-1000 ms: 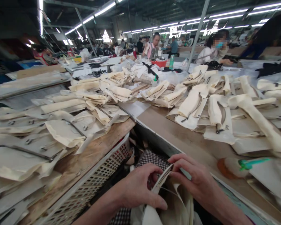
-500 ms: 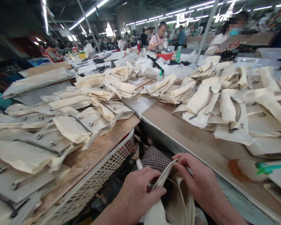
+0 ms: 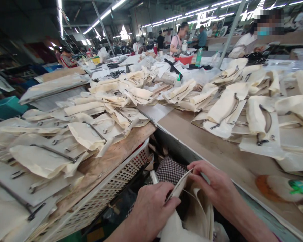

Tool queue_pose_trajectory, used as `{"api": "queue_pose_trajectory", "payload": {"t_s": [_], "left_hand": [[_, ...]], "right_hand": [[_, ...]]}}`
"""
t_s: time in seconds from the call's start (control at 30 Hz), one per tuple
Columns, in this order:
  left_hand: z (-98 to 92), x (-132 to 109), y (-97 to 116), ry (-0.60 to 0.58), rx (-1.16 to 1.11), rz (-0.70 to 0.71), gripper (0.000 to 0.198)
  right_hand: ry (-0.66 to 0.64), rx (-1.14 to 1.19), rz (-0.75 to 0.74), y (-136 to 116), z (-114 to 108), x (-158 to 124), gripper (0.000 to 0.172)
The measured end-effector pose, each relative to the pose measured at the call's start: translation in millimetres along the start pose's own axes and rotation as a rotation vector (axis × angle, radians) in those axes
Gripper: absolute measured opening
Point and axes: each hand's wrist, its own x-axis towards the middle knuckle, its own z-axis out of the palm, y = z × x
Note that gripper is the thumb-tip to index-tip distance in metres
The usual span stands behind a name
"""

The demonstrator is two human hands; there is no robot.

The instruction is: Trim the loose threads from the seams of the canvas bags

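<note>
At the bottom centre a cream fabric piece hangs between my hands, its layers folded and partly open. My left hand pinches the near end of its edge between thumb and fingers. Farther up the same edge, my right hand is closed on it with thumb and fingertips. A checked cloth lies just beyond the fabric, over what looks like my lap. Part of the fabric's lower end is cut off by the frame.
Cream pieces with dark zippers cover the left wooden table and the right table. A white plastic basket stands below the left table's edge. A bottle with a green top lies at right. Several people work farther back.
The view has turned slightly left, so the tables and people appear farther right. Both hands keep their hold on the cream fabric, with little movement between them.
</note>
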Motion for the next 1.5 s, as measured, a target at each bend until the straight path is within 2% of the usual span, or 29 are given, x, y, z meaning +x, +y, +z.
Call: {"api": "queue_pose_trajectory", "payload": {"t_s": [0.17,0.33,0.43,0.57,0.7,0.87,0.97,1.07,1.13,1.27,1.37,1.5], "left_hand": [[0.2,-1.9,-2.8,-0.002,-0.092,0.006,0.015],[-0.6,-3.6,-4.0,-0.017,-0.071,0.006,0.012],[-1.7,-4.1,-3.2,-0.019,-0.058,0.003,0.011],[-3.6,-4.3,-1.8,-0.029,-0.089,-0.033,0.011],[-3.2,-3.1,-2.5,-0.014,-0.097,-0.053,0.007],[-0.6,-2.1,-5.7,0.058,-0.028,-0.028,0.004],[0.0,-3.8,-6.9,0.088,-0.003,0.0,0.008],[1.7,-6.1,-7.5,0.112,-0.01,0.052,0.006],[4.3,-6.5,-8.3,0.137,-0.008,0.105,0.004],[11.6,-4.3,-11.1,0.213,0.045,0.222,0.018],[15.8,-2.6,-12.2,0.282,0.087,0.335,0.027],[18.4,-0.9,-11.4,0.343,0.154,0.459,0.028]], "right_hand": [[-0.153,0.022,-0.136,5.4,-21.0,-5.6,0.013],[-0.364,0.131,-0.076,4.9,-38.6,-8.0,0.02],[-0.448,0.22,-0.04,5.3,-42.5,-5.6,0.022],[-0.468,0.302,-0.043,10.1,-41.3,-4.0,0.022],[-0.428,0.31,-0.146,13.3,-40.2,-3.4,0.019],[-0.479,0.132,-0.278,2.2,-43.6,-0.1,0.016],[-0.552,0.004,-0.273,-4.9,-46.7,-1.5,0.02],[-0.592,0.013,-0.24,-5.2,-47.8,-4.7,0.02],[-0.574,0.034,-0.254,-1.7,-46.4,-6.1,0.018],[-0.461,0.048,-0.335,9.2,-39.5,-7.9,0.019],[-0.328,0.035,-0.377,16.0,-34.3,-11.3,0.019],[-0.161,0.008,-0.371,19.6,-27.2,-18.2,0.019]]}}
